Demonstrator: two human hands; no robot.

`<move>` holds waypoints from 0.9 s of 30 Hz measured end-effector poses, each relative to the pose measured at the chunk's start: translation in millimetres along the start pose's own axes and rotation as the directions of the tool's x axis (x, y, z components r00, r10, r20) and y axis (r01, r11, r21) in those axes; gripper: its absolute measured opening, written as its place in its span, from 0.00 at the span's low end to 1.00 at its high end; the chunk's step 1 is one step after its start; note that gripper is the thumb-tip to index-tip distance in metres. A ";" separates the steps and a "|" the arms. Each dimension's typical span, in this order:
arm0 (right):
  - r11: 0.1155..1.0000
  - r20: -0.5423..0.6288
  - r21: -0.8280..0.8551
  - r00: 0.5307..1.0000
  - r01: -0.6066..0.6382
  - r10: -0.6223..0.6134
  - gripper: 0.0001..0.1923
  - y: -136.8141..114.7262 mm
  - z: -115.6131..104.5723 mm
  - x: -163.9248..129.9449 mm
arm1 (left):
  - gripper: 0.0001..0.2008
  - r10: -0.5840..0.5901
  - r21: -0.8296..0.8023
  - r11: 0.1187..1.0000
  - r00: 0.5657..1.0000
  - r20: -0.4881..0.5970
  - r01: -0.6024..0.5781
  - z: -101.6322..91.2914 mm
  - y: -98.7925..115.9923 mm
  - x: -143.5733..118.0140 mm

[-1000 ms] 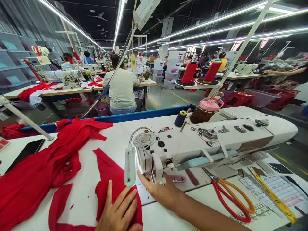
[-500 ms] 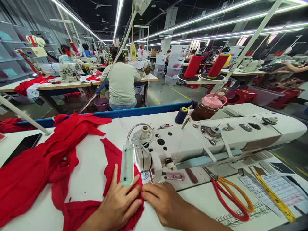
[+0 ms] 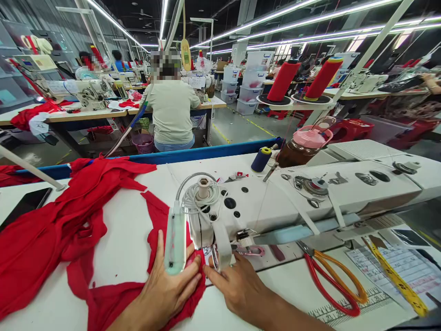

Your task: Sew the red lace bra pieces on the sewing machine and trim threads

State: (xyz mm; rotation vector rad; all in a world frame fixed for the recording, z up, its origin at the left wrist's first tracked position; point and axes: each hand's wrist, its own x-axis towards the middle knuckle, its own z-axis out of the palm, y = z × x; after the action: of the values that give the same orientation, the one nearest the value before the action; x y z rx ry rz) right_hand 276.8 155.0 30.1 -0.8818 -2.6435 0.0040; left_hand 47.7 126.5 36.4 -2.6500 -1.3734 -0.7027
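Note:
My left hand lies flat with fingers spread on a piece of red fabric, left of the needle area. The white sewing machine stands in front of me, and its pale green lamp covers part of that hand's fingers. On the other side of the needle, my right hand is partly closed, its fingertips at the fabric's right edge beside the presser foot. Some of its fingers are hidden behind a white machine part. A larger heap of red fabric spreads over the table's left side.
Orange-and-red-handled scissors, a yellow tape measure and a written sheet lie at the right. Behind the machine stand a navy thread cone and a pink-lidded jar. A person sits farther ahead.
My right hand has moved slightly forward, its fingers now partly behind the machine part. The left hand still rests on the fabric. The camera view has shifted slightly.

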 end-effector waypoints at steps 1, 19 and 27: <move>1.000 -0.015 -0.014 1.000 0.002 -0.002 0.27 -0.6 0.9 -1.0 | 0.11 -0.009 -0.014 1.000 1.000 0.011 0.009 -0.8 -0.3 1.5; 0.999 -0.006 -0.041 1.000 -0.015 0.015 0.31 -3.0 -0.2 0.4 | 0.12 -0.050 -0.062 0.997 0.998 0.046 0.053 7.7 -13.2 1.0; 1.000 0.022 -0.007 1.000 -0.020 0.021 0.25 0.5 2.8 1.7 | 0.13 -0.031 -0.106 0.994 0.997 0.070 0.038 5.5 -16.1 3.3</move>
State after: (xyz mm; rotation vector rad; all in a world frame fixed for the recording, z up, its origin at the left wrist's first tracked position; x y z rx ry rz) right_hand 274.9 156.7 27.9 -0.9164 -2.6565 0.0096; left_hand 38.5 140.1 30.6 -2.7629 -1.4415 -0.7159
